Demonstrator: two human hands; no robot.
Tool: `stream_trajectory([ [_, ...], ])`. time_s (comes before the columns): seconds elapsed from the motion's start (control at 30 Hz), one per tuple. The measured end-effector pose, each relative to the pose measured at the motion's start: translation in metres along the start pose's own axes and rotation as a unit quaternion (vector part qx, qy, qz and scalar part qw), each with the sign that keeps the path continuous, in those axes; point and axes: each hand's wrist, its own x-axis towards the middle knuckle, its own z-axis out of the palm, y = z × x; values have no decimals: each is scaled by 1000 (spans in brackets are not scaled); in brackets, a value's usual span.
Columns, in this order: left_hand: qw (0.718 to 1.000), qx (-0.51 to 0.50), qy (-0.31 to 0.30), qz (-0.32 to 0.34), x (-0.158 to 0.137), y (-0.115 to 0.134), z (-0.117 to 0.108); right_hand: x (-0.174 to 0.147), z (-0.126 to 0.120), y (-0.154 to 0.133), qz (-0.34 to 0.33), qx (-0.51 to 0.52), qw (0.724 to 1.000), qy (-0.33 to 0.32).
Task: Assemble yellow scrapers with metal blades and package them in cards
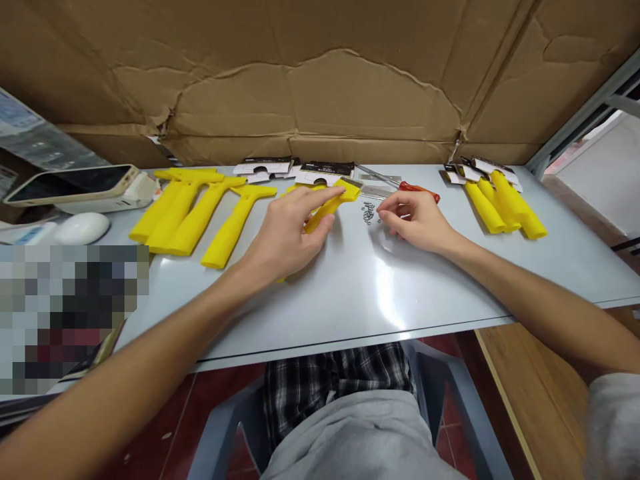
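My left hand (295, 230) grips a yellow plastic handle (350, 190), its index finger lying along the top by the flat head. The rest of that handle is mostly hidden behind the hand. My right hand (415, 217) has its thumb and fingers pinched together just right of a small pile of screws (369, 212); whether a screw is between the fingertips is too small to tell. Behind the screws lie flat metal blades (375, 193). A screwdriver (420, 191) with a red handle rests beyond my right hand, its shaft pointing back left.
Several yellow handles (195, 220) lie at the left of the table (350, 293); more yellow tools (505, 207) with black-and-white cards lie at the right. Packaging cards (327, 172) sit at the back against cardboard (320, 100). A phone (75, 185) and white mouse (84, 228) are far left.
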Motion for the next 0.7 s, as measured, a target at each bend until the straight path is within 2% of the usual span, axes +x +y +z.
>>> stream_trajectory([
  [0.1,1000,16,-3,4,0,1,0,2,-2,8,-68,-50,996,17],
  [0.3,1000,-1,-1,13,0,1,0,4,-3,13,-78,-81,994,16],
  [0.4,996,-88,-2,-27,-2,2,1,6,-7,16,-87,-127,988,11],
  [0.53,960,-259,-30,-103,-3,8,4,7,-11,17,-100,-197,975,-9],
  [0.7,886,-413,-69,-200,-1,16,10,6,-11,20,-138,-251,958,-27],
])
